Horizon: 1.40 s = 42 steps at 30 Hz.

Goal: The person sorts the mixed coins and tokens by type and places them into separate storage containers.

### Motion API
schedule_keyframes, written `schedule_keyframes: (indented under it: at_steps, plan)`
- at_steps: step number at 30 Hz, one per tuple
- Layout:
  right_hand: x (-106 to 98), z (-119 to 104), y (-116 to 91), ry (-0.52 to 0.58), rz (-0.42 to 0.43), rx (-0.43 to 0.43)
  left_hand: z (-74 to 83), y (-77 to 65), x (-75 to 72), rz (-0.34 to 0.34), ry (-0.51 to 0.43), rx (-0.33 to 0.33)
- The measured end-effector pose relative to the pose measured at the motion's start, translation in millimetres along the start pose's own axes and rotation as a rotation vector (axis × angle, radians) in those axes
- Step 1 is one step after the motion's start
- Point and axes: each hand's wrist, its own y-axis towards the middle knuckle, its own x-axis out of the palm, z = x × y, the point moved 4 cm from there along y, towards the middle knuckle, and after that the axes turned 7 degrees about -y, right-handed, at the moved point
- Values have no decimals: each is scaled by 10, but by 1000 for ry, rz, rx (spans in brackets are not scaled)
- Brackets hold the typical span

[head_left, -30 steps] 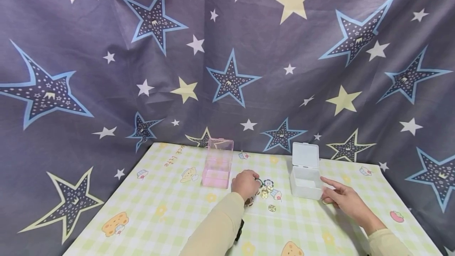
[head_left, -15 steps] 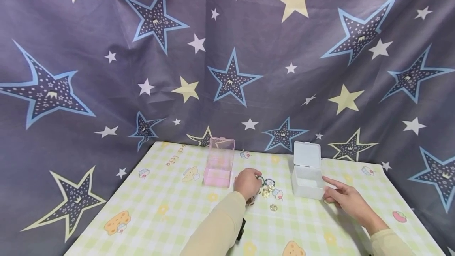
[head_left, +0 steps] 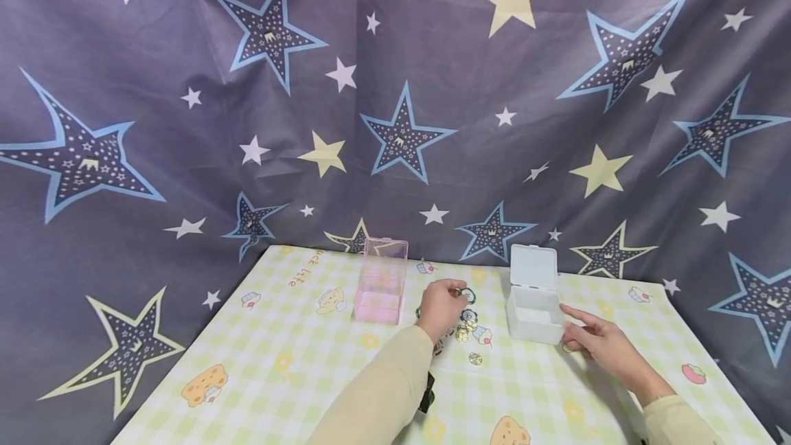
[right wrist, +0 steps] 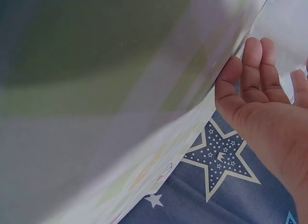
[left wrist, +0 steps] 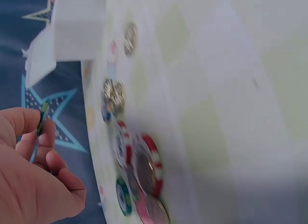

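Note:
In the head view my left hand [head_left: 441,307] is raised a little above the table and pinches a poker chip [head_left: 467,295] by its edge. The left wrist view shows that chip edge-on and green [left wrist: 43,113] between thumb and fingers. Below it lie red-and-white poker chips [left wrist: 154,164], another green chip [left wrist: 123,197] and gold coins [left wrist: 113,96]. My right hand [head_left: 598,345] rests at the right side of a white box [head_left: 534,327] whose lid stands up; its fingers are extended and loosely bent against the wall. Part of the chip pile is hidden behind my left hand.
A see-through pink box [head_left: 378,304] with a raised lid stands left of the pile. One gold coin [head_left: 475,358] lies apart, nearer the front. A checked cloth [head_left: 296,390] covers the table, and a star-patterned curtain [head_left: 395,53] hangs behind it.
My left hand has lifted from the pile and moved slightly right and away, with the chip in its fingers. The right hand and both boxes have stayed in place.

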Motion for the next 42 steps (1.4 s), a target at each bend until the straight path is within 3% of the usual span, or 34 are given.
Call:
schedule_keyframes:
  at_steps: [4,10,22,42]
  plan:
    - [4,-4,3,0,2,0,125,-59,85,-22,-77,3]
    - [18,5,4,8,0,8,258,-154,195,-70,-114,26]
    - [40,41,6,-1,9,-32,231,-183,379,-96,-110,45]
    - [2,21,25,-24,44,20,270,-246,540,-133,-128,24]
